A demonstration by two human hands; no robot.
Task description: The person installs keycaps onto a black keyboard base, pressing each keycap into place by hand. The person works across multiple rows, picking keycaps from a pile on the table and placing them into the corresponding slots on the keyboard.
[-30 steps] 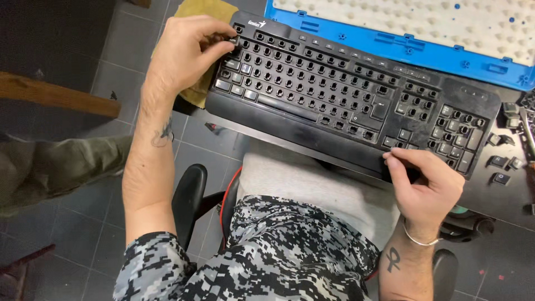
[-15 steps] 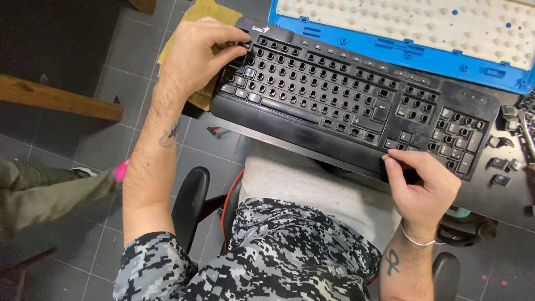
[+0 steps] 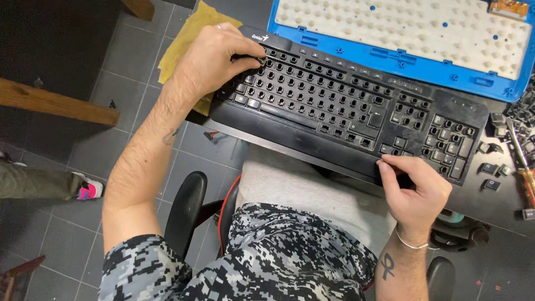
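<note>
One view only, head-worn, looking steeply down past the wearer's chest and lap. Close range: forearms fill the lower half. Camera faces forward toward 12 o'clock, where the black keyboard (image 3: 351,111) runs tilted from 11 to 3 o'clock. Left hand (image 3: 214,58) enters at 11 o'clock, right hand (image 3: 415,189) at 4 o'clock. Blue-rimmed keyboard tray (image 3: 390,58) is cut off by the top edge at 1 o'clock. Tiled floor (image 3: 72,161) shows at 9 o'clock, dark bench (image 3: 493,209) at 3 o'clock. No second view shares the scene.

The left hand (image 3: 214,61) shifted rightward across the keyboard (image 3: 345,111).
</note>
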